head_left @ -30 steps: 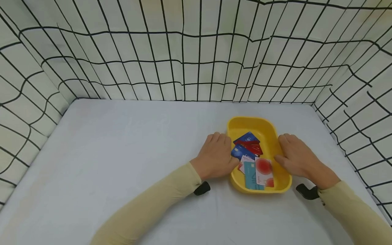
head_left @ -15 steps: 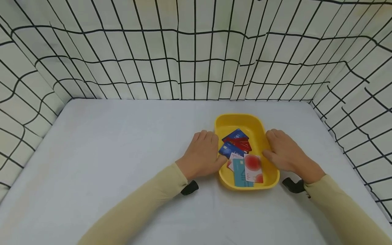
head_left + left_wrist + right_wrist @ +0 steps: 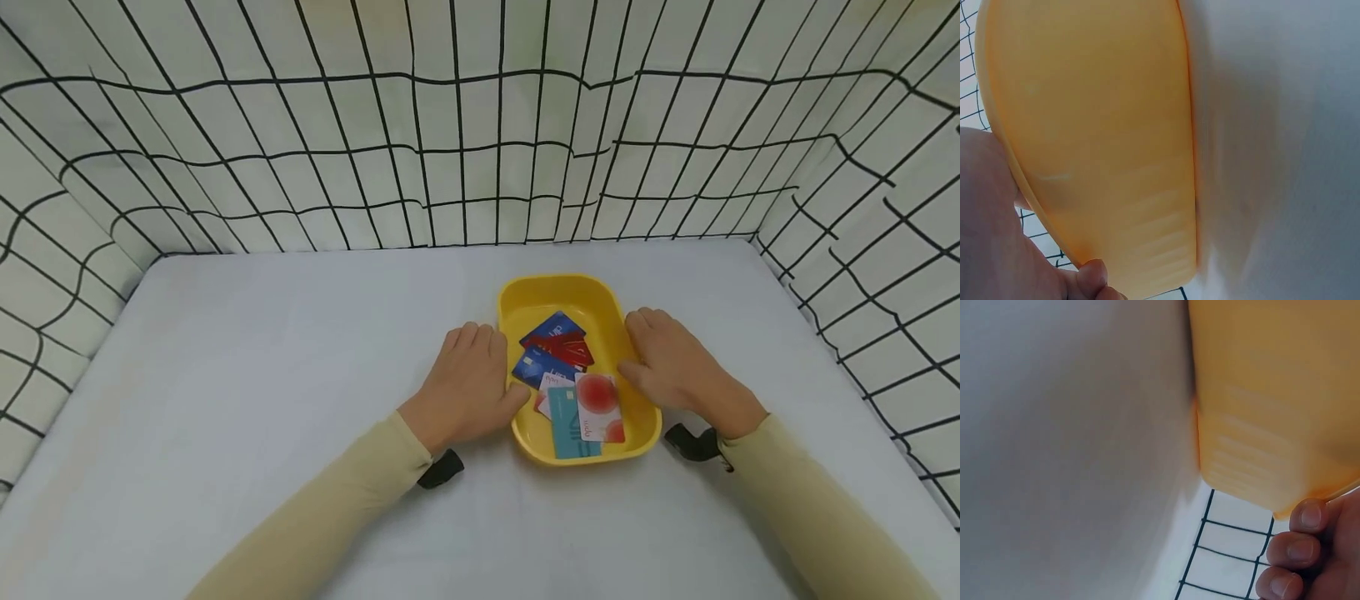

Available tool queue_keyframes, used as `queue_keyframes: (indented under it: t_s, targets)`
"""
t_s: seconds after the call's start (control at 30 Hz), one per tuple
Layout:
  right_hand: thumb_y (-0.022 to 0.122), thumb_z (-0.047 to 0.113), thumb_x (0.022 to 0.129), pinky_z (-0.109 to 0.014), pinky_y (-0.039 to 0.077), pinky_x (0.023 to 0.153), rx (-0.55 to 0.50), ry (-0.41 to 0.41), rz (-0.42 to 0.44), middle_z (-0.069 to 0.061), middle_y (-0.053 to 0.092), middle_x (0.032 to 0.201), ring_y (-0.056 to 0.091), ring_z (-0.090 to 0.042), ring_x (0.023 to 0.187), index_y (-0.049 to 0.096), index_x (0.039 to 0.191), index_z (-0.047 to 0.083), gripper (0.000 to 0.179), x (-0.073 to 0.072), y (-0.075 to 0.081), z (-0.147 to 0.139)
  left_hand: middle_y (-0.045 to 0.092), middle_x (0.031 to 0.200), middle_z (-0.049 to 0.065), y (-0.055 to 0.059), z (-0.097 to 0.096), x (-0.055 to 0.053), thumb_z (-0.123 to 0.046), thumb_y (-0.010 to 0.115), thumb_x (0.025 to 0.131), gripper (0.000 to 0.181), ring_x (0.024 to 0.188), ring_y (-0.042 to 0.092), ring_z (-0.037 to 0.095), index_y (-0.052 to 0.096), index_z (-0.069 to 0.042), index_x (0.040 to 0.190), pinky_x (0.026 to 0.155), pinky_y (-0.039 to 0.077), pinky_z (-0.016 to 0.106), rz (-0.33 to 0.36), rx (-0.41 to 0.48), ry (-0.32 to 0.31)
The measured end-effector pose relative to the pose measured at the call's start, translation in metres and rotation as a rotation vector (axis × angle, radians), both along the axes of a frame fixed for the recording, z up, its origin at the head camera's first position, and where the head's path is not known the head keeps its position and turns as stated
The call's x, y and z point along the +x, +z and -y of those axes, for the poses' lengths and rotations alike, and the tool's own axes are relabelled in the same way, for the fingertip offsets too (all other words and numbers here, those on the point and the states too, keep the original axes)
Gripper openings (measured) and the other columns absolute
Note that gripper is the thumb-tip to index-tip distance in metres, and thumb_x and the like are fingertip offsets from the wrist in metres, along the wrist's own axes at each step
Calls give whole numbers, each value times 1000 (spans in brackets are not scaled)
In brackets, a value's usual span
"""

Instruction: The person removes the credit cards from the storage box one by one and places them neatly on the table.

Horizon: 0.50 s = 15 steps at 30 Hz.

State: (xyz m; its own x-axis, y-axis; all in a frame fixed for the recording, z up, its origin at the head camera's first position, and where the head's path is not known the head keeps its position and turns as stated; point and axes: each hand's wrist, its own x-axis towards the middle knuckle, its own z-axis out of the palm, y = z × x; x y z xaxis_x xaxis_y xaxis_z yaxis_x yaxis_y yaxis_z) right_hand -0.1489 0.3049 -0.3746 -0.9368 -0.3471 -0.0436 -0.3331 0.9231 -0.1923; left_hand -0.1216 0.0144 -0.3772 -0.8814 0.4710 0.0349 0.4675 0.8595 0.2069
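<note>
A yellow plastic tray (image 3: pixel 551 290) lies on the white table with my hands at its two long sides. My left hand (image 3: pixel 468 387) grips the left rim, thumb over the inside edge; in the left wrist view its fingertip (image 3: pixel 1092 277) curls under the tray's rim. On the opposite rim, my right hand (image 3: pixel 678 362) holds with curled fingers (image 3: pixel 1300 549). Several plastic cards overlap inside the tray: blue cards (image 3: pixel 537 365), red cards (image 3: pixel 573 350), a teal card (image 3: pixel 566 423), and a white card with red circles (image 3: pixel 597 404). The cards beneath are partly hidden.
The white tabletop (image 3: pixel 300 358) spreads to the left and in front of the tray. A black wire grid (image 3: pixel 480 150) over pale walls stands along the back and both sides. Black wrist mounts (image 3: pixel 441 469) show below both wrists.
Both hands have slid the yellow tray leftward across the table, keeping hold of its rims. The cards moved along with it in the same arrangement. The head view has shifted slightly.
</note>
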Motion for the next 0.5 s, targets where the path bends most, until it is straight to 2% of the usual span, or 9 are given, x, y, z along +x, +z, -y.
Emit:
queue_keyframes:
  t_s: [0.2,0.5]
  targets:
    - [59,23,85,-34,37,72,-3,14,0,-7,47,85,46,-21,85,52,104,6,26,-5,4,7,45,90,7,3,7,-2,-42,51,92,38,96,41,23,51,-5,101,90,38,39,-2,-12,11]
    - [59,23,87,-35,37,72,-8,12,3,-7,47,86,47,-21,86,52,106,5,26,-6,2,16,47,90,6,4,16,-4,-48,52,91,48,95,42,23,53,-3,107,90,40,39,30,-19,29]
